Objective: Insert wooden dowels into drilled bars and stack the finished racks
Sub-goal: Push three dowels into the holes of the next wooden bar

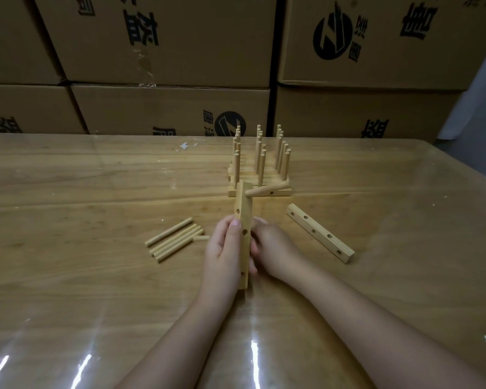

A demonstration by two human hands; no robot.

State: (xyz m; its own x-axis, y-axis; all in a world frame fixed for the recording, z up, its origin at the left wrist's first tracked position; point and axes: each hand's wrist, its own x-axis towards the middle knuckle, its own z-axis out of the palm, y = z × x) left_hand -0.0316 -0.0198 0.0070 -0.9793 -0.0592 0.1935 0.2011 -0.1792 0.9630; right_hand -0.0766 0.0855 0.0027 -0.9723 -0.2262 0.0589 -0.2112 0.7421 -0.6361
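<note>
A pale wooden bar with a row of drilled holes [244,217] stands almost upright above the glossy, plastic-covered wooden table [96,276], held between both hands. One short round wooden dowel [267,190] sits in its top hole and points right. The left hand [222,254] grips the bar from the left, its thumb lying along the drilled face. The right hand [270,248] curls round it from the right and behind.

Left of the bar, a small bunch of loose pale dowels [174,238] lies flat on the table. Right of it lies a second drilled wooden bar [319,236], with no dowels in it. Just beyond the bar stands a stack of finished racks [260,164], dowels upright.

Further beyond the bar, stacked brown cardboard boxes [166,108] are shut, so their contents cannot be seen. They bear black printed characters that I cannot read, and a round black logo [230,123] with slanted stripes.
</note>
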